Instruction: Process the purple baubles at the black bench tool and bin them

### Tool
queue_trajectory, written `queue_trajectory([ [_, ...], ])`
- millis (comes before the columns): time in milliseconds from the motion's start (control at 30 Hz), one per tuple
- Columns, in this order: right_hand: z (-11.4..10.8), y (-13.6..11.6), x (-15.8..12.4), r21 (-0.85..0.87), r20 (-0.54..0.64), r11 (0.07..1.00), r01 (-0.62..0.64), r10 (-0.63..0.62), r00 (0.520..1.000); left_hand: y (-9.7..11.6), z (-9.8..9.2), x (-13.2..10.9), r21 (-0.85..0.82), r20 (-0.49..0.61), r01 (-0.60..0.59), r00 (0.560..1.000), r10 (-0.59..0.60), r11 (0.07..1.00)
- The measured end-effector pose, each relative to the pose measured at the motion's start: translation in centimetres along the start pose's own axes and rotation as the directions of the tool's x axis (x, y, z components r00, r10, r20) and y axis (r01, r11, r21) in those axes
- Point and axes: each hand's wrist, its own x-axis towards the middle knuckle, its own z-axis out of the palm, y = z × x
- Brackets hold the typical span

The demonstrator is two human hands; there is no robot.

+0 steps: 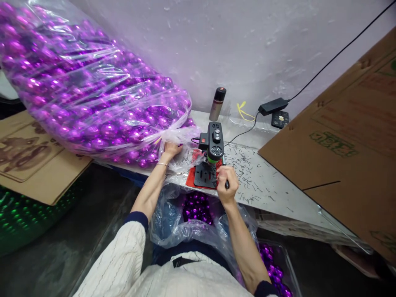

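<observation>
My right hand (227, 183) is closed around the black lever handle (227, 184) of a small black bench drill press (215, 138). The press has a dark slotted base plate (202, 175) lying on a red sheet (189, 178). To the left, my left hand (172, 149) is at the gathered mouth of a large clear plastic bag (175, 134). Plastic partly covers its fingers, so their grip is unclear. Shiny purple balls (108, 130) fill the bag. More purple balls (198, 208) lie in clear plastic at my lap, below the table edge.
Dark shavings litter the white tabletop (278, 187) right of the press. Behind it stand a spray can (218, 103), a yellow tie (244, 112) and a black power adapter (274, 106) with its cord. Cardboard (340, 144) leans at right; a cardboard piece (37, 161) lies at left.
</observation>
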Motion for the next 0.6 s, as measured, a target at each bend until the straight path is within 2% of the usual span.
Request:
queue_trajectory([
  [67, 0.0, 0.0, 0.0, 0.003, 0.001, 1.000, 0.000, 0.000, 1.000, 0.5, -0.2, -1.9, -0.073, -0.002, -0.010, 1.000, 0.010, 0.997],
  [133, 0.0, 0.1, 0.0, 0.011, -0.006, 1.000, 0.001, -0.001, 1.000, 0.9, -0.2, -4.8, -0.311, -0.023, -0.036, 0.999, 0.030, 0.950],
  [200, 0.1, 0.2, 0.1, 0.016, -0.012, 1.000, -0.001, 0.001, 1.000, 1.2, 0.1, -7.9, -0.628, -0.002, -0.017, 1.000, 0.021, 0.778],
  [267, 0.1, 0.2, 0.1, 0.019, -0.010, 1.000, -0.007, 0.007, 1.000, 1.5, 0.7, -10.8, -0.838, 0.100, 0.087, 0.995, -0.004, 0.539],
  [333, 0.0, 0.1, 0.2, 0.016, -0.005, 1.000, -0.014, 0.014, 1.000, 1.7, 1.4, -13.0, -0.919, 0.222, 0.212, 0.975, -0.009, 0.334],
  [400, 0.0, 0.0, 0.4, 0.009, 0.004, 1.000, -0.019, 0.019, 1.000, 2.0, 2.4, -14.2, -0.929, 0.309, 0.304, 0.951, -0.009, 0.211],
  [433, -0.1, -0.1, 0.5, 0.007, 0.008, 1.000, -0.017, 0.017, 1.000, 2.3, 2.9, -14.6, -0.926, 0.332, 0.329, 0.943, -0.017, 0.184],
  [500, -0.2, -0.2, 0.7, 0.008, 0.015, 1.000, -0.003, 0.002, 1.000, 3.0, 4.1, -14.8, -0.922, 0.331, 0.335, 0.942, -0.054, 0.196],
  [600, -0.3, -0.2, 1.0, 0.005, 0.019, 1.000, 0.027, -0.027, 0.999, 4.3, 5.9, -14.7, -0.911, 0.217, 0.233, 0.973, -0.083, 0.341],
])
